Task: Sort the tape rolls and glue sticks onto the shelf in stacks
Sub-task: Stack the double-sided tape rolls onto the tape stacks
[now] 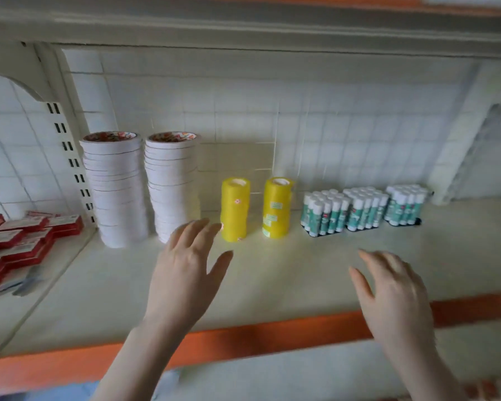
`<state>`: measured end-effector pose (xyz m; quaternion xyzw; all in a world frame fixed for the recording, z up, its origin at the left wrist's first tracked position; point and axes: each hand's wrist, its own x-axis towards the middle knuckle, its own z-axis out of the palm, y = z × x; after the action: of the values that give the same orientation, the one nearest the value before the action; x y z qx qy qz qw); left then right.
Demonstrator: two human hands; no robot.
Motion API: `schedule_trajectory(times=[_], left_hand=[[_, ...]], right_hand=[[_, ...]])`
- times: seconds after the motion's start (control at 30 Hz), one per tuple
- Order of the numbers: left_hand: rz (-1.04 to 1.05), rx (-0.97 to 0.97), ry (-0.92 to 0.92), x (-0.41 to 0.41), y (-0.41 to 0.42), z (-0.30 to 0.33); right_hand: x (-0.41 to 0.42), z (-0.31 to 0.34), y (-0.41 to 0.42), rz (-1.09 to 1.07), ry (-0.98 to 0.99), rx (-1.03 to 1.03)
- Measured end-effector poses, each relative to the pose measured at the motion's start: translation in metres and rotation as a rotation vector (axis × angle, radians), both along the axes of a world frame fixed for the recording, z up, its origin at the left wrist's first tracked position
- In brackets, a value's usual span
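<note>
Along the back of the shelf point(272, 279), two tall tape stacks point(113, 189) are standing leftmost, two shorter tape stacks point(234, 211) right of them, three glue-stick packs point(326, 212) rightmost; boxes point(18, 241) are lying farther left.

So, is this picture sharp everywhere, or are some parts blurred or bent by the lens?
Head view: the right hand is smeared by motion blur, the left hand less so; the white tape stacks and glue sticks are soft but readable; the wide lens bows the orange shelf edge and tilts the stacks; light is even, with no strong glare.
</note>
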<state>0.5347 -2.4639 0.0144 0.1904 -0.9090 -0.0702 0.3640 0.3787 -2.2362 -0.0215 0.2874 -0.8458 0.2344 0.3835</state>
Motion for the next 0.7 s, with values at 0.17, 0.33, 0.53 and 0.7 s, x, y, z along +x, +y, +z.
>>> schedule_trajectory(times=[0.17, 0.33, 0.53, 0.7], left_hand=[[-0.155, -0.018, -0.008, -0.053, 0.073, 0.001], [-0.284, -0.019, 0.005, -0.126, 0.170, -0.001], [-0.391, 0.039, 0.010, -0.232, 0.324, -0.011], [-0.464, 0.100, 0.002, -0.311, 0.445, -0.005]], right_hand=[[-0.018, -0.001, 0.081, -0.168, 0.017, 0.007], [-0.056, -0.002, 0.191, -0.298, -0.040, -0.008], [-0.126, -0.009, 0.363, -0.402, -0.112, 0.002], [-0.179, 0.000, 0.488, -0.459, -0.159, 0.009]])
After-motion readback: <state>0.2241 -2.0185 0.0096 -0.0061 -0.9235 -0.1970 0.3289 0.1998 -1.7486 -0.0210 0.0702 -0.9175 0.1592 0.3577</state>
